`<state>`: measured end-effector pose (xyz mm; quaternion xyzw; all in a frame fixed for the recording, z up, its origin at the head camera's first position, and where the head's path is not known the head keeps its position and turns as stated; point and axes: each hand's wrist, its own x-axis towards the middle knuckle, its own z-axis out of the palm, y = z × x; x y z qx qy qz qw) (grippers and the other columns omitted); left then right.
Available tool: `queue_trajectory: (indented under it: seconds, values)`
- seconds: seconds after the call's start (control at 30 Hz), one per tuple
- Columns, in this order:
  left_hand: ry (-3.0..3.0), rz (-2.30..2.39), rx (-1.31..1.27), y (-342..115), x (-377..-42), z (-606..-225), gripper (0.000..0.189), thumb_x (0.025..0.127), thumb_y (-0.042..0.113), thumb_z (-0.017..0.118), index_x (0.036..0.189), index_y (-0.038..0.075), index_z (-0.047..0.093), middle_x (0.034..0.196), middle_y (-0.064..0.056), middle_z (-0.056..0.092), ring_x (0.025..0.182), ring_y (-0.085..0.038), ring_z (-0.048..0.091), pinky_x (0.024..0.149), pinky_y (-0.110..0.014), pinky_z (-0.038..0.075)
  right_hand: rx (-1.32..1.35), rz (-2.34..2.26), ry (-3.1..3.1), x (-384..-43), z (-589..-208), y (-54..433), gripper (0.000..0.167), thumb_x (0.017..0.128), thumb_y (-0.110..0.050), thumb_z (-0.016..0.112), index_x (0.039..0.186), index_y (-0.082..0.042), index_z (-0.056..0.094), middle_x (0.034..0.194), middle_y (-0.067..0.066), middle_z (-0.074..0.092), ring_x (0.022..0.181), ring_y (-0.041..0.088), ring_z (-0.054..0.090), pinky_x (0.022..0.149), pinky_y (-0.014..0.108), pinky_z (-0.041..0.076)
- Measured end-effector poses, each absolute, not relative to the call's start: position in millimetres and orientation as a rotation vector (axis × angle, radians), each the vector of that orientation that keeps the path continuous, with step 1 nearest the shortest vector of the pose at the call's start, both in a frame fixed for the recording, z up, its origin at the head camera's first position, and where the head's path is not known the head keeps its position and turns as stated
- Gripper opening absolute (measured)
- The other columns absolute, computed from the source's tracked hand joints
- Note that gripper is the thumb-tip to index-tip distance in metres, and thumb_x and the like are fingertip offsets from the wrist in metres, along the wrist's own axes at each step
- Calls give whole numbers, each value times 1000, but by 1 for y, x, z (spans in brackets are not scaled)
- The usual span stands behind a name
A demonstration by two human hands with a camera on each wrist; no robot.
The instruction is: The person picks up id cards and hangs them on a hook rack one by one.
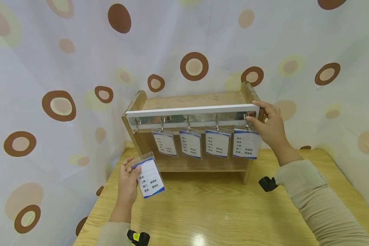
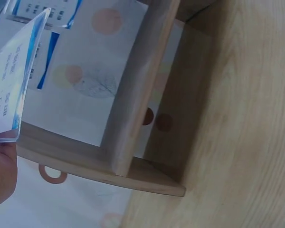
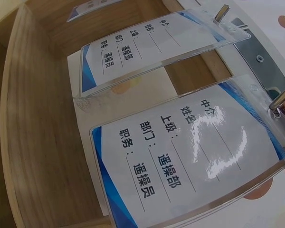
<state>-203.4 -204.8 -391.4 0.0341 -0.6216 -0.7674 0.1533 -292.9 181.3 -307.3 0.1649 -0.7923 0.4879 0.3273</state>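
Observation:
Between thumb and fingers, my left hand [image 1: 129, 181] pinches a badge card in a clear plastic sleeve [image 1: 151, 178], held tilted in front of the shelf's left side. In the left wrist view this badge [image 2: 13, 80] shows edge-on at the left. My right hand [image 1: 272, 126] is at the right end of the hook rail [image 1: 203, 110], fingers on its top edge and thumb by the rightmost hook. A badge [image 1: 246, 143] hangs from that hook, and in the right wrist view its hole sits on the metal peg [image 3: 280, 100]. Three more badges [image 1: 217, 143] hang along the rail; the leftmost hook [image 1: 136, 125] holds none.
A wooden shelf unit [image 1: 193, 168] carries the rail and stands on a wood-grain table [image 1: 203, 208]. Behind it hangs a pale cloth [image 1: 221, 41] with brown and yellow circles. Each wrist wears a black camera, one seen below the right sleeve [image 1: 268, 183].

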Motion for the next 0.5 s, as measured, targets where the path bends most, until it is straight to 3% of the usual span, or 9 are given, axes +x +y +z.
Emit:
queue_trajectory:
  seconds: [0.27,0.5]
  values:
    - [-1804,-2171,103,-209,-211,-372,36,88,-7,38,118,12,31,101,-2,52,77,-13,54,65,-25,46,442,1282,-2073,-293,-310,182,46,74,0,66,117,-3,50,74,2,44,75,10,33,74,28,23]
    - [-1826,-2094,30,-212,-220,-356,34,88,-4,39,119,8,30,103,-4,51,83,-13,53,69,-23,45,438,1286,-2076,-293,-309,182,46,75,-2,65,118,-4,50,80,0,45,82,7,31,68,27,25]
